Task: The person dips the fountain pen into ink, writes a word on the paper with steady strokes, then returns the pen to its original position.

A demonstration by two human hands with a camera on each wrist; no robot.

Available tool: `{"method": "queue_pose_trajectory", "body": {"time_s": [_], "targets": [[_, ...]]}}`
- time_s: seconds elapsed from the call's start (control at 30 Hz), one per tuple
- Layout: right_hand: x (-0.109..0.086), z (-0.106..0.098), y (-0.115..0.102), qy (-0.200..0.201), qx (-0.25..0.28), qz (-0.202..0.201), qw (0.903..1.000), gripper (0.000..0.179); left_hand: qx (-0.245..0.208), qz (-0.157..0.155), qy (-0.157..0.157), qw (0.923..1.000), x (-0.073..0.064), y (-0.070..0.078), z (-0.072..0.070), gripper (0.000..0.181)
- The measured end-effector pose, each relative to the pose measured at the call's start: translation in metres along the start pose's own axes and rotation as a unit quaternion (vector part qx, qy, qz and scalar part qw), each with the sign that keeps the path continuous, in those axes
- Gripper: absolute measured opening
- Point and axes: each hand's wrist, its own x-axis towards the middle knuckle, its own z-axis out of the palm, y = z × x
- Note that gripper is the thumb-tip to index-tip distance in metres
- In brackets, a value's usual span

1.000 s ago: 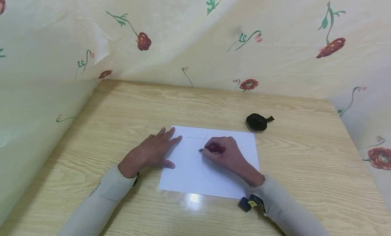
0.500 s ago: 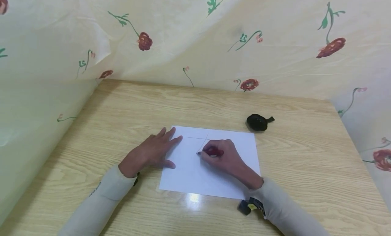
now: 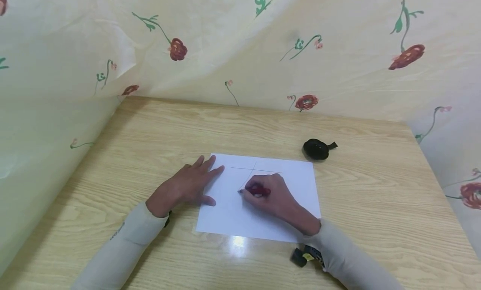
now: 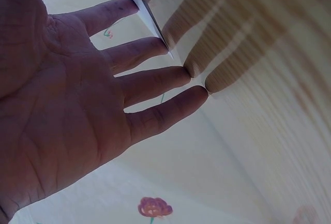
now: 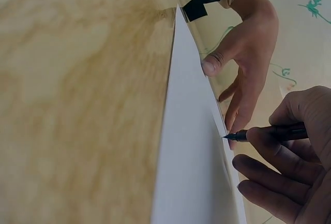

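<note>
Paper (image 3: pixel 225 217), near a perhaps hollow black object (image 3: pixel 315 149), meets hands: left (image 3: pixel 189 183) splayed, right (image 3: pixel 274 198) pinching pen (image 3: pixel 260 191).

A gap over the paper (image 3: pixel 225 217) parts the left grip (image 3: pixel 189 183) from the right grip (image 3: pixel 269 195). Just beyond the paper's far right corner, a round black object (image 3: pixel 315 149) stands in the way, with open worktop (image 3: pixel 379 173) on either side. Flowered cloth (image 3: pixel 225 39) bars the far and side edges.

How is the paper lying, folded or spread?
Spread: the paper lies open on the table as one broad rectangle, no fold showing.
</note>
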Motion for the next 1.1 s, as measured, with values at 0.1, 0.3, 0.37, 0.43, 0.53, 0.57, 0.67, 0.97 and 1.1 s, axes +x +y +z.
{"method": "queue_pose_trajectory", "body": {"time_s": [0.1,0.3,0.37,0.43,0.53,0.57,0.67,0.97,1.1], "targets": [[-0.001,0.003,-0.002,0.003,0.002,-0.003,1.0,0.004,0.0,0.0,-0.001,1.0,0.0,0.0,0.001,0.098],[-0.004,0.012,-0.005,0.002,0.015,-0.015,0.9998,0.007,0.001,0.001,-0.001,1.0,-0.001,-0.001,0.002,0.098],[-0.004,0.014,-0.006,0.003,0.014,-0.022,0.9997,0.009,0.003,0.0,-0.001,1.0,-0.001,-0.001,0.002,0.098],[-0.004,0.016,-0.007,0.008,0.011,-0.033,0.9994,0.008,0.003,-0.002,0.001,1.0,-0.002,-0.001,0.002,0.098],[-0.005,0.019,-0.008,0.012,0.011,-0.045,0.9988,0.006,0.001,-0.003,0.004,1.0,-0.002,-0.001,0.002,0.098],[-0.006,0.02,-0.009,0.012,0.012,-0.048,0.9987,0.005,-0.001,-0.003,0.005,1.0,-0.002,-0.001,0.002,0.098],[-0.007,0.023,-0.011,0.007,0.018,-0.055,0.9983,0.005,-0.001,-0.002,0.004,1.0,-0.003,-0.001,0.002,0.098],[-0.012,0.036,-0.015,-0.009,0.036,-0.062,0.9974,0.005,0.005,0.002,0.008,1.0,-0.004,-0.001,0.004,0.098],[-0.013,0.042,-0.016,-0.012,0.048,-0.057,0.9972,0.006,0.009,0.0,0.01,0.9999,-0.004,-0.002,0.007,0.098]]}}
